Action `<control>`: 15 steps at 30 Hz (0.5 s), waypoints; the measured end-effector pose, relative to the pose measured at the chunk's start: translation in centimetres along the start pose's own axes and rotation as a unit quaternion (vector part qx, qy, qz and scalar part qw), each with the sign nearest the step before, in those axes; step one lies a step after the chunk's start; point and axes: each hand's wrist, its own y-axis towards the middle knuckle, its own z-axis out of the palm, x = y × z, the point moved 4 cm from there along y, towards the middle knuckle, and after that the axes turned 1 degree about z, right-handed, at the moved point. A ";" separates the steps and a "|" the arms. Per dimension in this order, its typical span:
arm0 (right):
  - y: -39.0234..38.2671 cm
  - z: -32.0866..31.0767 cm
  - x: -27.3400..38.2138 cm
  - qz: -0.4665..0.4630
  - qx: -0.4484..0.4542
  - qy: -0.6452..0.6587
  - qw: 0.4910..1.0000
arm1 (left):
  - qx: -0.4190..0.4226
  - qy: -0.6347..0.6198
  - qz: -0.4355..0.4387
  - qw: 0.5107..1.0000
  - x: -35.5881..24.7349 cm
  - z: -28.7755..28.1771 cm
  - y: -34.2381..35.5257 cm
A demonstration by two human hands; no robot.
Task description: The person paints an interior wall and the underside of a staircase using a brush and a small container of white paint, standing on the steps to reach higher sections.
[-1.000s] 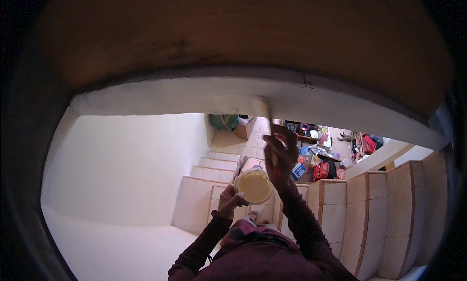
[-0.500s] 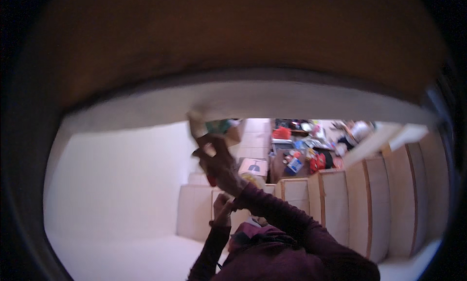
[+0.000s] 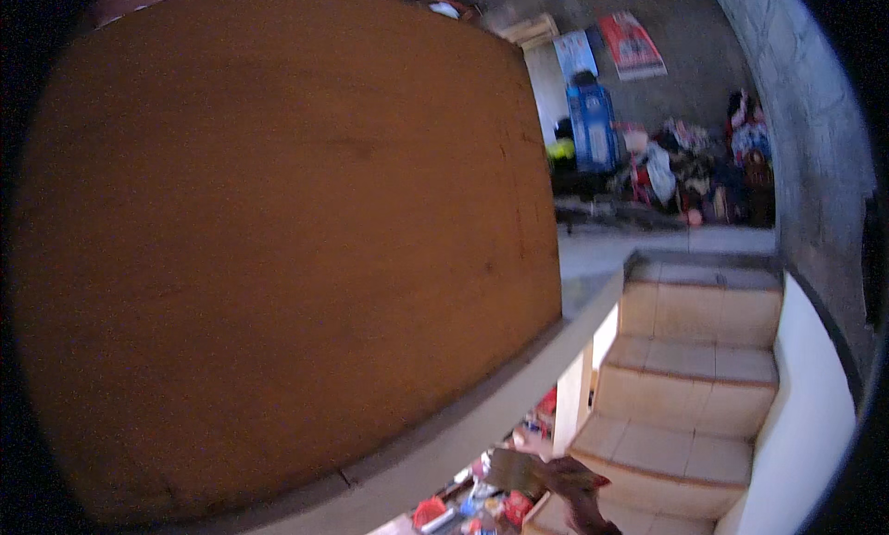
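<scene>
At the bottom, right of centre, my right hand [image 3: 576, 491] comes up over the stairs, blurred, its fingers closed on a tool. That flat, broad-ended tool [image 3: 515, 470] looks like a scraper; its pale brownish end points left, and a bit of red shows on the other side of the hand. Just beyond its end runs the grey-white ledge [image 3: 417, 447], apart from it as far as I can tell. Over the ledge stands a large brown wooden panel [image 3: 296, 239], with faint dark streaks and scratches on its right part. My left hand is out of view.
Tiled stairs [image 3: 690, 401] with brown edges rise on the right beside a white wall [image 3: 801, 396]. Below the ledge lie cluttered things, among them a red basket-like item [image 3: 430, 513]. Past the panel are a blue case [image 3: 593, 128], a heap of clothes [image 3: 690, 169] and posters [image 3: 632, 44].
My view has swung up and right, bringing the panel, upper room and upper stairs into sight. My right hand, still holding the tool, now appears lower right; my left hand has left view.
</scene>
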 end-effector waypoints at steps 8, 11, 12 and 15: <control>0.4 -0.7 1.3 0.083 -0.085 0.094 0.988 | 0.076 -0.001 -0.006 0.997 -4.4 2.6 2.5; 1.2 -0.7 1.2 0.086 -0.089 0.107 0.986 | 0.088 -0.001 -0.008 0.996 -4.6 3.4 3.4; 1.5 -0.8 1.2 0.086 -0.088 0.110 0.986 | 0.091 -0.003 -0.007 0.996 -4.5 3.6 3.6; 2.5 -1.5 0.9 0.088 -0.083 0.118 0.986 | 0.098 -0.002 -0.009 0.995 -4.0 4.3 4.4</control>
